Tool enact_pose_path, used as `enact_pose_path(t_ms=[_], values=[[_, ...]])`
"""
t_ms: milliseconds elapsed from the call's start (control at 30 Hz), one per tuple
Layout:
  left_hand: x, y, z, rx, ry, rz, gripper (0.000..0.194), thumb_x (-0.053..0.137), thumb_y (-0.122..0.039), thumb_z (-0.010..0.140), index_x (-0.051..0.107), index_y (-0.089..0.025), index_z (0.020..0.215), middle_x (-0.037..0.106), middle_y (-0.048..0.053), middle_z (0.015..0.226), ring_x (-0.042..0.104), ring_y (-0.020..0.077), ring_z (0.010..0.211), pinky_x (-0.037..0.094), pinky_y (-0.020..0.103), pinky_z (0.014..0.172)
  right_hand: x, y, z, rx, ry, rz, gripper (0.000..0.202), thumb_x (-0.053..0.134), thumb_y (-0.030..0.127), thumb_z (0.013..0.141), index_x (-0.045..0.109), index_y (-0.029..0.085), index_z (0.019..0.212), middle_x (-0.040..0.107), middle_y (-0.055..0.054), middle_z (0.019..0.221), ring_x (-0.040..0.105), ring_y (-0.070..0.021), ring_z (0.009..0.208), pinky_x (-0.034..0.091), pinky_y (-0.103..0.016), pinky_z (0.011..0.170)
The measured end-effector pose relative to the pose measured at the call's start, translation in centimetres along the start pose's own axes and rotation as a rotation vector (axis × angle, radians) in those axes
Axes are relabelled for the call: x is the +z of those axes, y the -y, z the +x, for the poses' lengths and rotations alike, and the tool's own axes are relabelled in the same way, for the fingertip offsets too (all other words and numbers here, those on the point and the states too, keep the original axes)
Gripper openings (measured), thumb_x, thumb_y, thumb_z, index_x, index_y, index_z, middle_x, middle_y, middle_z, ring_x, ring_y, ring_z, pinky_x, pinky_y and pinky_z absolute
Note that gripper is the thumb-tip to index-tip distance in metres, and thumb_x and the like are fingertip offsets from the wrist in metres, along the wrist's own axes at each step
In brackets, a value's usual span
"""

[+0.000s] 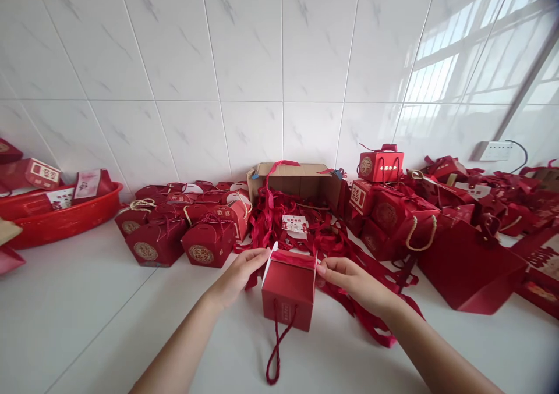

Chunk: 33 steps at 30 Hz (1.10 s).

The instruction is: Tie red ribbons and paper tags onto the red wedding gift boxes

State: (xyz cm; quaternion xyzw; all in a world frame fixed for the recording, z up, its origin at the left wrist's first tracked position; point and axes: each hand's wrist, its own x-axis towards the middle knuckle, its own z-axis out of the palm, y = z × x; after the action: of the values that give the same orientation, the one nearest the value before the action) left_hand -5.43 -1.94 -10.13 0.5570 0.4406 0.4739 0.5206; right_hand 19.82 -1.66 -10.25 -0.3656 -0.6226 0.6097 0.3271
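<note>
A small red gift box (286, 292) with a gabled top stands on the white table in front of me. A red ribbon (294, 260) lies across its top. My left hand (240, 272) is closed at the left end of the ribbon, beside the box's raised pale flap, and some ribbon hangs below its fingers. At the box's upper right edge, my right hand (353, 277) pinches the other ribbon end between thumb and fingers. A dark red cord handle (276, 353) droops from the front of the box onto the table.
Behind the box, an opened cardboard carton (299, 178) spills tangled red ribbons (371, 318). Finished-looking red boxes (155, 240) stand in rows at left. More red boxes (393, 213) and bags are piled at right. A red plastic basin (74, 222) sits far left, before a tiled wall.
</note>
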Motion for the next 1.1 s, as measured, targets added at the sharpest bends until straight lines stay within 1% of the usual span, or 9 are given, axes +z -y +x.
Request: enact_pose_path(t_ms=[200,367,533,633,767,833,967,1033,1100], values=[[-1.3,-0.1,0.2,-0.085,0.092,-0.079,0.027,0.068,-0.043,0.076,0.062,-0.017,0.069,0.058,-0.001,0.065,0.051,0.0113,0.059,0.039,0.022,0.058,-1.6,-1.4,0.6,-0.072,0.005,0.202,0.037,0.062,0.052,0.084,0.058,0.017,0.075,0.053,-0.001,0.077,0.047,-0.0125,0.072,0.039,-0.025,0.070],[-1.7,-1.3,-0.4,-0.153,0.192,0.001,0.024,0.070,-0.038,0.074,0.065,-0.015,0.071,0.062,0.003,0.070,0.054,0.0140,0.064,0.042,0.025,0.064,-1.9,-2.2,0.8,-0.076,-0.024,0.026,0.043,0.062,0.056,0.082,0.051,0.017,0.068,0.039,0.003,0.067,0.031,-0.0092,0.060,0.029,-0.023,0.057],[-0.7,-1.3,-1.3,-0.217,0.191,0.112,0.027,0.065,-0.042,0.076,0.067,-0.015,0.078,0.065,0.005,0.077,0.055,0.0168,0.069,0.040,0.027,0.066,-1.2,-2.9,1.4,-0.069,0.015,-0.030,0.049,0.058,0.064,0.081,0.052,0.016,0.068,0.042,0.003,0.066,0.033,-0.0090,0.060,0.030,-0.024,0.057],[-0.5,-0.1,-2.2,-0.256,0.100,0.205,0.027,0.065,-0.044,0.076,0.064,-0.017,0.082,0.063,0.004,0.082,0.055,0.0189,0.075,0.038,0.028,0.069,-1.5,-2.7,1.5,-0.090,-0.043,-0.084,0.050,0.058,0.065,0.080,0.060,0.016,0.078,0.052,0.000,0.072,0.042,-0.0106,0.063,0.036,-0.024,0.060],[-0.9,1.5,-4.6,-0.076,-0.309,0.494,0.028,0.061,-0.049,0.079,0.058,-0.022,0.083,0.062,0.004,0.094,0.054,0.0246,0.095,0.038,0.030,0.082,-2.6,-1.8,0.1,-0.126,-0.337,-0.094,0.048,0.063,0.064,0.075,0.066,0.018,0.086,0.056,-0.001,0.074,0.047,-0.0140,0.066,0.041,-0.026,0.059],[-0.7,1.8,-6.0,-0.064,-0.303,0.611,0.030,0.051,-0.051,0.084,0.058,-0.023,0.083,0.063,0.005,0.086,0.057,0.0247,0.088,0.040,0.031,0.077,-2.8,-1.4,-0.9,-0.091,-0.288,-0.121,0.047,0.060,0.063,0.078,0.069,0.017,0.078,0.053,0.000,0.064,0.043,-0.0125,0.058,0.037,-0.026,0.055],[1.0,1.6,-7.5,-0.258,0.003,0.634,0.034,0.041,-0.048,0.089,0.062,-0.022,0.091,0.057,0.000,0.062,0.054,0.0205,0.063,0.039,0.029,0.063,-2.2,-1.8,-2.5,0.039,0.041,-0.300,0.038,0.059,0.053,0.083,0.074,0.018,0.077,0.054,0.000,0.056,0.044,-0.0114,0.053,0.034,-0.026,0.054],[1.8,1.7,-7.2,-0.283,0.006,0.618,0.033,0.046,-0.042,0.086,0.061,-0.023,0.108,0.056,-0.002,0.060,0.053,0.0197,0.061,0.039,0.028,0.062,-1.6,-2.2,-2.7,0.066,0.088,-0.295,0.031,0.062,0.049,0.082,0.075,0.022,0.091,0.059,0.000,0.059,0.049,-0.0127,0.055,0.036,-0.026,0.056],[1.9,2.1,-6.5,-0.241,-0.059,0.560,0.040,0.049,-0.037,0.084,0.056,-0.023,0.121,0.059,-0.001,0.067,0.054,0.0192,0.064,0.041,0.029,0.065,-1.2,-2.5,-2.5,0.106,0.021,-0.211,0.041,0.062,0.051,0.082,0.068,0.025,0.113,0.059,0.001,0.060,0.050,-0.0129,0.055,0.035,-0.025,0.053]])
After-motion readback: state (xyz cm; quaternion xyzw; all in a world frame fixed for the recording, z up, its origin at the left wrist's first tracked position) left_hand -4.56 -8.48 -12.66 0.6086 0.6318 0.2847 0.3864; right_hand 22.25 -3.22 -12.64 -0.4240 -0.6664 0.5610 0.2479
